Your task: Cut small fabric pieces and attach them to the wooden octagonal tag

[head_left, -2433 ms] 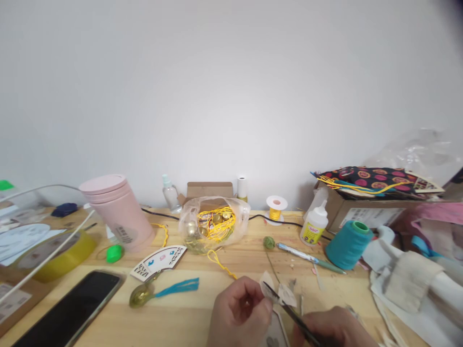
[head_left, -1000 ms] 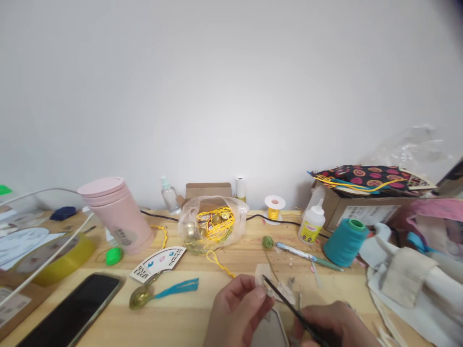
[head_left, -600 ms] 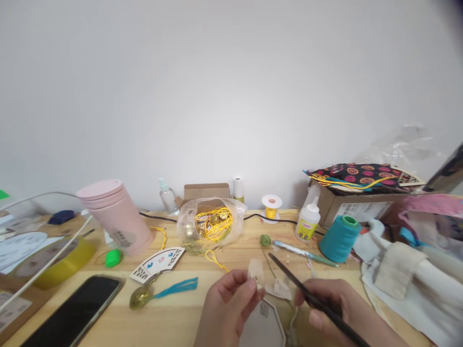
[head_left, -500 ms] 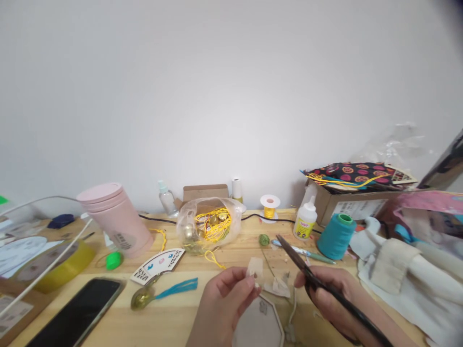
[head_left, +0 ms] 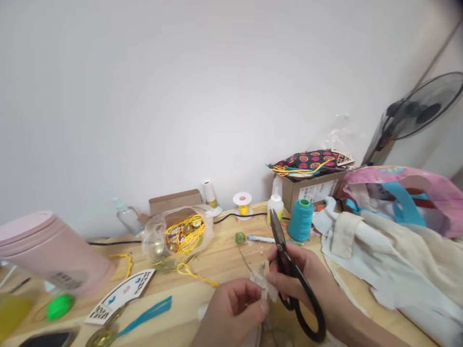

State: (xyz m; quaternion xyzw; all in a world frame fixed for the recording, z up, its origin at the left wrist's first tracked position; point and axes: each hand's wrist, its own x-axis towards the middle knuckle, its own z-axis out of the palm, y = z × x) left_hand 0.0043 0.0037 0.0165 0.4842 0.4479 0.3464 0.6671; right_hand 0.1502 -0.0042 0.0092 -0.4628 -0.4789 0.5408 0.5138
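My right hand (head_left: 307, 272) holds a pair of black-handled scissors (head_left: 278, 231); the blades point up and away and look closed. Its thumb and forefinger come close to my left hand (head_left: 233, 308). Between the left thumb and fingers is a small whitish, half see-through scrap (head_left: 265, 288); whether it is paper or cloth I cannot tell. My right fingertips may touch it too. Beyond the hands lie a green thread ball (head_left: 240, 237) and a light blue pen (head_left: 262, 239). A pale panel under the left hand is mostly hidden.
At the back stand a glue bottle (head_left: 275, 205), a teal thread cone (head_left: 301, 220), a yellow thread spool (head_left: 243, 210) and a bag of gold bells and yellow cord (head_left: 186, 233). On the left are a pink tumbler (head_left: 54, 255) and a fan-shaped piece (head_left: 123, 295). White cloth (head_left: 379, 270) lies right.
The view has turned to the right, bringing a fan into sight. My right hand has come up against the left, and the scissors have swung more upright.
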